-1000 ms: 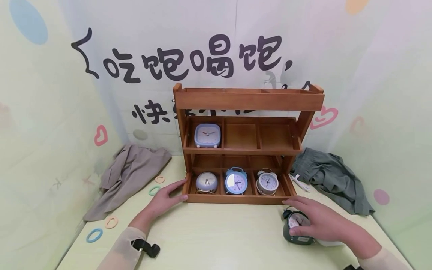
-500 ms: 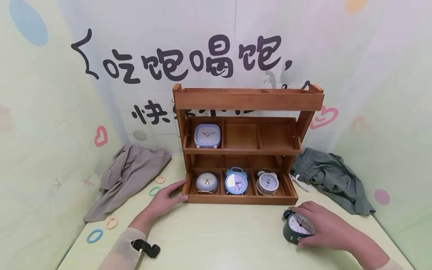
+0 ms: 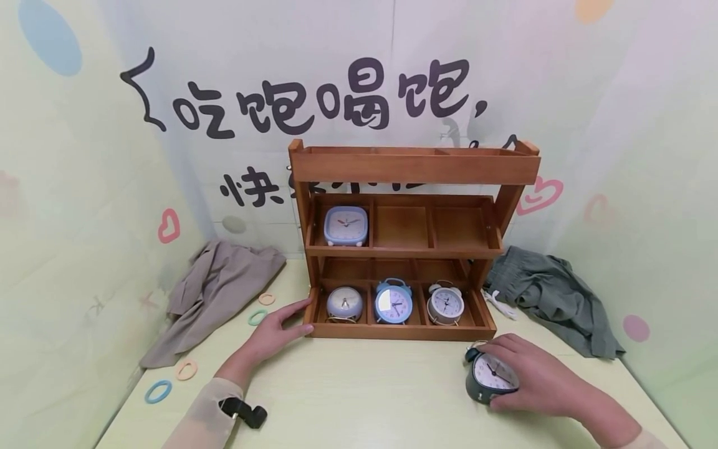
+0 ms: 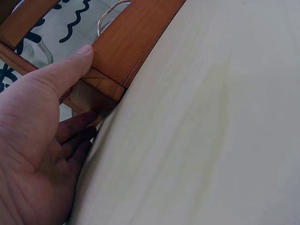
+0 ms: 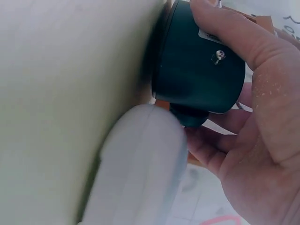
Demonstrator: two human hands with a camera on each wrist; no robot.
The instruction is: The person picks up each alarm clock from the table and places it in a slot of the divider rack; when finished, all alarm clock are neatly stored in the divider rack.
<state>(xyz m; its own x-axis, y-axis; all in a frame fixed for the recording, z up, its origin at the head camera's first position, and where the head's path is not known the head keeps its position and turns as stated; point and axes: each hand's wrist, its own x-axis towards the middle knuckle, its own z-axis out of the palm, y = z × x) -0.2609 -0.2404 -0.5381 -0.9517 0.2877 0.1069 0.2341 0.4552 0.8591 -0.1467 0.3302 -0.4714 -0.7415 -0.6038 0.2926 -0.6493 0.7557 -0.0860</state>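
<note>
My right hand [image 3: 546, 380] grips a dark green twin-bell alarm clock [image 3: 478, 388] at the front right of the table. In the right wrist view, the thumb lies along the side of the green clock [image 5: 199, 70] and the fingers reach round its bell end. My left hand [image 3: 275, 337] rests at the lower left corner of a brown wooden tiered shelf [image 3: 392, 332]. In the left wrist view, its thumb lies on the front rail [image 4: 133, 37] and the fingertips touch the end. The bottom tier holds a round lavender clock [image 3: 344, 304], a blue twin-bell clock [image 3: 393, 303] and a white twin-bell clock [image 3: 445, 304].
A blue square clock [image 3: 345, 226] sits in the middle tier's left compartment. A white rounded object [image 5: 140, 154] lies beside the green clock. Brown cloth [image 3: 224, 280] and several coloured rings [image 3: 159, 391] are left, grey-green cloth [image 3: 550, 293] right.
My right hand has come down over the green clock and tilted it, shifting it slightly left. The left hand has stayed at the shelf corner.
</note>
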